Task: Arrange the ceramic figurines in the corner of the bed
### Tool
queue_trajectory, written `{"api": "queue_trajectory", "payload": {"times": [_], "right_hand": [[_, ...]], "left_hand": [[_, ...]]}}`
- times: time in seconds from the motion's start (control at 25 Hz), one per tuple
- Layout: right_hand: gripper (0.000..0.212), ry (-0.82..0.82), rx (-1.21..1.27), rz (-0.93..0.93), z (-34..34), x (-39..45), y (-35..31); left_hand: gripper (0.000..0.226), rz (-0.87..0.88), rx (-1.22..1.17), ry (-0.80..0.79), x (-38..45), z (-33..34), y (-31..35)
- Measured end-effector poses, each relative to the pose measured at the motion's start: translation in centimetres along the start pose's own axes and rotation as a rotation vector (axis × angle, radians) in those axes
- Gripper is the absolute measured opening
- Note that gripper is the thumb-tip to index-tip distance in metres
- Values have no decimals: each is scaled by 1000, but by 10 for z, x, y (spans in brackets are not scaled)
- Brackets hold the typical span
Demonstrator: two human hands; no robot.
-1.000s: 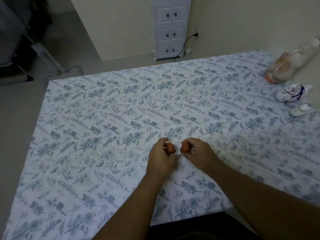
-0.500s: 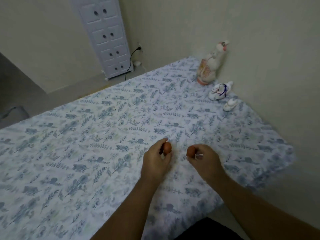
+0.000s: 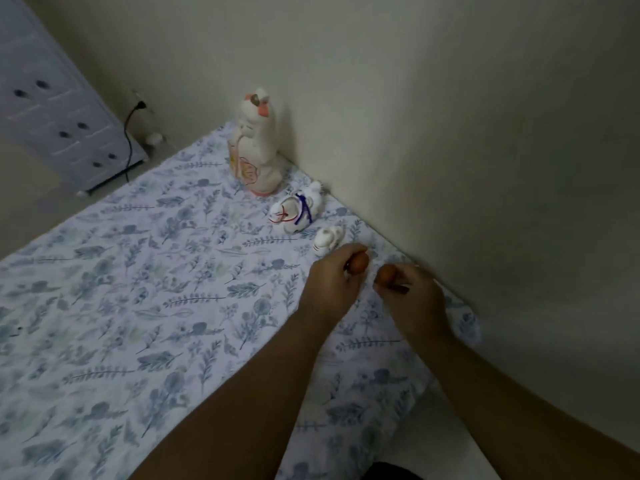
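Note:
My left hand is shut on a small orange-brown figurine. My right hand is shut on a second small orange-brown figurine. Both hover just above the bed sheet near the wall, a little in front of a small white figurine. Behind that one lies a medium white figurine with a purple cord. A tall white and pink bird figurine stands upright in the bed's corner. The three stand in a row along the wall.
The cream wall runs along the bed's right side, close to my right hand. A white drawer cabinet stands on the floor beyond the bed, with a black cable plugged in beside it.
Both hands have carried the two small orange figurines from the middle of the bed toward the corner by the wall. The view has swung right, so the row of white figurines is now close.

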State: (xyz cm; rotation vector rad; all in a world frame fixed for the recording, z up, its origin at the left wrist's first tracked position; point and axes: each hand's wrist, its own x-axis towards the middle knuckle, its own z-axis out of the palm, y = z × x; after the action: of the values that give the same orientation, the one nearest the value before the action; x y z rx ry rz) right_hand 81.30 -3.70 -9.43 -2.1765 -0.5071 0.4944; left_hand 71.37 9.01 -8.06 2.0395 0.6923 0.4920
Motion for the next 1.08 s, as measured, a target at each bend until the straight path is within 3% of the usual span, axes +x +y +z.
{"api": "queue_trajectory", "payload": {"times": [0.36,0.56,0.88,1.08], "right_hand": [[13,30,-53,-39,3,18,17],[18,8,-60,-27,-2,12,16],[16,5,-73,-90,0,10,21],[60,-35,-12,-20,-10,3,9]], "left_hand": [[34,-106,-80,-59,24,24,-9],[53,-168,-40,-143,24,18,-10],[62,-169,-34,-83,14,22,-11],[65,-127,-21,-88,-1,11,-5]]}}
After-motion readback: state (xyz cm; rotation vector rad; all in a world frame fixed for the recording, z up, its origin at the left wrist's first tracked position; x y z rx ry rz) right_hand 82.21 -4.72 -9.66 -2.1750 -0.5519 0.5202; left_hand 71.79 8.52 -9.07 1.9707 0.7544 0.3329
